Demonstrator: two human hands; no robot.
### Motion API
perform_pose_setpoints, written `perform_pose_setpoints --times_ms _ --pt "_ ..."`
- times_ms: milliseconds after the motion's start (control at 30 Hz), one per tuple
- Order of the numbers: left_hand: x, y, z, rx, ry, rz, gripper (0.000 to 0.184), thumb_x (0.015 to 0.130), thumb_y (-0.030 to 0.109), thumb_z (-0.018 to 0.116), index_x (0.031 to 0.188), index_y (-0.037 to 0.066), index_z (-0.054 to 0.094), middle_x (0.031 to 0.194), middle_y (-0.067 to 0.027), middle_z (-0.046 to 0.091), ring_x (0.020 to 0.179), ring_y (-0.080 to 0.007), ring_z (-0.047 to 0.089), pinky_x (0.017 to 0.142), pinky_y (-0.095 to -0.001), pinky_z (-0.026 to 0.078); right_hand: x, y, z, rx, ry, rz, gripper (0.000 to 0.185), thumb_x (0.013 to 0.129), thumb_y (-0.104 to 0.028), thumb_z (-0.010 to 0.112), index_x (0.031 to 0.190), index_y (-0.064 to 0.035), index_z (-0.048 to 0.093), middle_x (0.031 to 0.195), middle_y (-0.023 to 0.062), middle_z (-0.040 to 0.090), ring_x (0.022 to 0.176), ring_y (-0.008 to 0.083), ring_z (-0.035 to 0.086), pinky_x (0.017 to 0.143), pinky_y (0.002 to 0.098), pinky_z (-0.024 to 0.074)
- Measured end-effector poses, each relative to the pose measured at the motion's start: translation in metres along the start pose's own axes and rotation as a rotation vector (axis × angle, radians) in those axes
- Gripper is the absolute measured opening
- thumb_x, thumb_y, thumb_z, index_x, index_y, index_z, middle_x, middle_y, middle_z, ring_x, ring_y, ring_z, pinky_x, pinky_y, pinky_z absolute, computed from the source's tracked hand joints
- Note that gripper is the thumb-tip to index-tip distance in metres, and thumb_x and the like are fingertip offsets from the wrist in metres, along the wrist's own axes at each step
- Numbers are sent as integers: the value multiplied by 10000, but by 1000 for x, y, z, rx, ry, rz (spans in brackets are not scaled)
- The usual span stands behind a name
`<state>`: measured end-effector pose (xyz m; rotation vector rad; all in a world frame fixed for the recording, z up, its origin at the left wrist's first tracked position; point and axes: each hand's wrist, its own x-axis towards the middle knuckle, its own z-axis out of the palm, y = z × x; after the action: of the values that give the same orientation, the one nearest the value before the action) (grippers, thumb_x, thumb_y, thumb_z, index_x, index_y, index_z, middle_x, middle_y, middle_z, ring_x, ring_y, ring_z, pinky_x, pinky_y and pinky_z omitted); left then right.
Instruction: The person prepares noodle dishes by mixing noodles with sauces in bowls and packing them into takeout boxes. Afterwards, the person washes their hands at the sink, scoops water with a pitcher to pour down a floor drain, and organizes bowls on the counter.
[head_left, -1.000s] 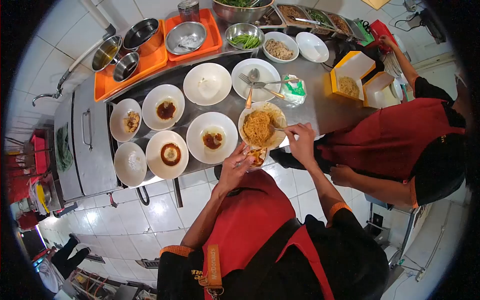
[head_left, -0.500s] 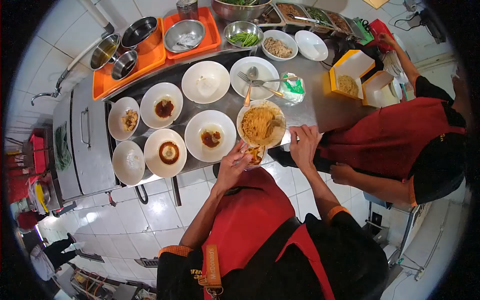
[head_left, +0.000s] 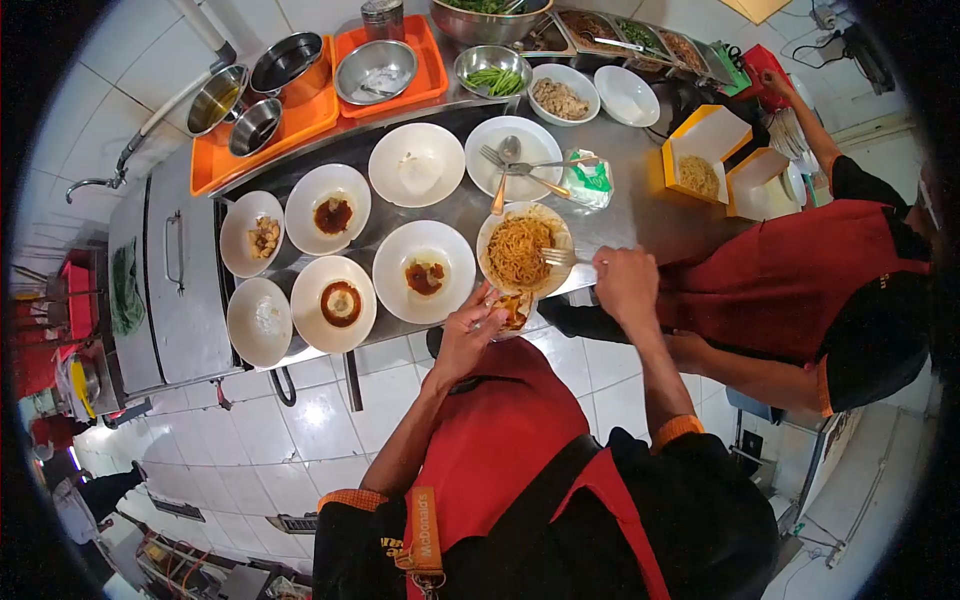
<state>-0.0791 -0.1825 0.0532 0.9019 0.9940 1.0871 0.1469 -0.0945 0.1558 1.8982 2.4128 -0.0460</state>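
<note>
My right hand [head_left: 627,288] grips a fork [head_left: 562,257], whose tines rest at the right side of the noodles [head_left: 517,252]. These brown, sauce-coated noodles fill a white bowl [head_left: 487,232] at the counter's front edge. Close below that bowl, my left hand [head_left: 470,332] is closed around a small clear container [head_left: 514,314] with orange-brown contents; its exact kind is hard to make out. To the left stands a white bowl with dark sauce [head_left: 424,278]. Behind the noodles, a white plate [head_left: 484,130] bears a spoon and forks, beside a green and white packet [head_left: 590,180].
Several more white bowls [head_left: 333,303] with sauce or seasoning stand to the left. Orange trays [head_left: 205,178] hold metal pots at the back. Metal bowls and ingredient pans line the rear. At right, a co-worker in a red apron [head_left: 770,280] stands near yellow noodle boxes [head_left: 680,175].
My right hand has shifted slightly right and turned, and the fork now shows clearly. The noodles, blurred before, lie settled in the bowl. My left hand stays nearly in place.
</note>
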Motion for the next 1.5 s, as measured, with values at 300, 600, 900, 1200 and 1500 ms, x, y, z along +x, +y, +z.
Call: perform_pose_setpoints --times_ms 300,600,900,1200,1500 --pt "3 5 1 52 -17 26 251 891 160 593 1067 -11 649 1424 -246 325 1286 -301 399 1014 -334 337 15 -7 0 395 -133 56 115 812 -161 556 830 -90 645 779 173 643 760 390 621 671 480 479" --pt "0 -1 1 12 12 15 267 893 171 591 1068 -23 642 1434 -236 314 1291 -302 391 1017 -334 335 25 9 -5 498 -140 77 155 834 -211 576 826 -78 657 788 178 642 772 391 610 690 473 469" --pt "1 7 0 78 7 16 250 895 166 591 1044 -25 650 1428 -240 322 1271 -306 418 1016 -332 336 58 0 -5 300 -171 -90 119 800 -219 608 825 -120 668 758 131 646 759 340 629 650 458 481" --pt "0 5 2 36 17 2 251 897 152 588 1057 -33 642 1427 -244 319 1278 -297 409 1017 -330 337 65 -1 6 155 -187 -93 110 806 -216 605 833 -137 677 785 138 657 771 315 638 675 444 494" --pt "-2 11 1 111 0 1 263 896 156 587 1053 -50 636 1428 -245 318 1274 -287 416 1022 -328 331 51 -12 12 55 -31 -287 106 751 -143 593 788 -83 671 699 141 618 726 333 634 632 432 492"
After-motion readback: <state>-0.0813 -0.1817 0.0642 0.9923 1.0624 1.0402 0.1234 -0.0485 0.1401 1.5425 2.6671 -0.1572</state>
